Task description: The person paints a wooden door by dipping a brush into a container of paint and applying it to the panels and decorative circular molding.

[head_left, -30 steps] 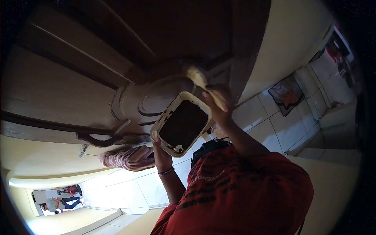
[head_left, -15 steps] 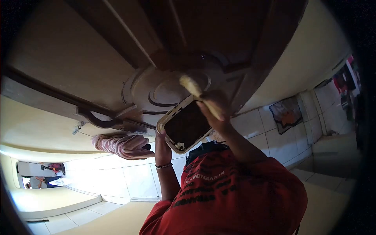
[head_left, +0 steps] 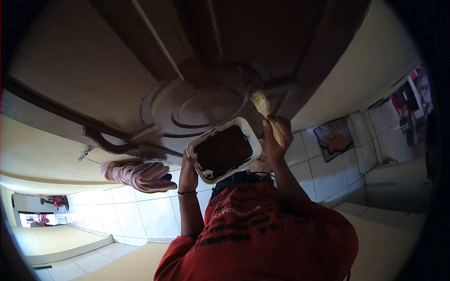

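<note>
My left hand grips the left edge of a pale plastic tub, which contains dark brown paint. Brown smears mark the tub's inner walls. In my right hand is a paintbrush, held by its light handle with the pale bristles pointing up toward the door. The bristle tips overlap the lower panel of a dark brown wooden door with carved oval mouldings. My right hand is just to the right of the tub.
A curved door handle with a key tag juts from the door's left side. Below it hangs a pinkish striped cloth. A dark mat with an orange figure lies on the white tiled floor. Cream walls flank the door.
My right hand and the brush have moved right, from over the tub to beside it, leaving the paint in full view. The view has shifted slightly.
</note>
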The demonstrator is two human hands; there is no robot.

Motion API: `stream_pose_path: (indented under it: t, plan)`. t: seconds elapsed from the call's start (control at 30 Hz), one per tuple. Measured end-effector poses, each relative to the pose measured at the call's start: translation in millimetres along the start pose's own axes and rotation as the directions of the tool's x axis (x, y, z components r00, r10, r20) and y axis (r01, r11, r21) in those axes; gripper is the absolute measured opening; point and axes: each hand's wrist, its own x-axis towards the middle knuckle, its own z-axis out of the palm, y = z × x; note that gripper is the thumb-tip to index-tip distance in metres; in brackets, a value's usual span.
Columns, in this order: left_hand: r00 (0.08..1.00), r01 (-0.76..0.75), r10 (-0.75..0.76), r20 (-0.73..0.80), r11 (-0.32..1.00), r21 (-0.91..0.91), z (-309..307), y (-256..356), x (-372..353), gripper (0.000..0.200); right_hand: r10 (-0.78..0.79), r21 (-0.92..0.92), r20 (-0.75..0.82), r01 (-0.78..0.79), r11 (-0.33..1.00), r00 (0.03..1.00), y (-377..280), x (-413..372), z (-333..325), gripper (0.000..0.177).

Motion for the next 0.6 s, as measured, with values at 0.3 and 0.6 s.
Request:
stream_pose_path:
  t: [0.3, 0.6]
  plan:
    - [0.997, 0.074, -0.074, 0.007, 0.997, -0.003, 3.3, -7.5, 6.6, 0.051, -0.276, 0.201, 0.132, 0.247, 0.948, 0.952, -28.6, 14.7, 44.9, 0.021]
    - [0.998, 0.049, -0.050, 0.044, 0.999, 0.003, 14.7, -8.9, 10.0, 0.052, 0.431, 0.183, -0.079, -0.412, 0.893, 0.899, 33.5, -6.0, -46.1, 0.019]
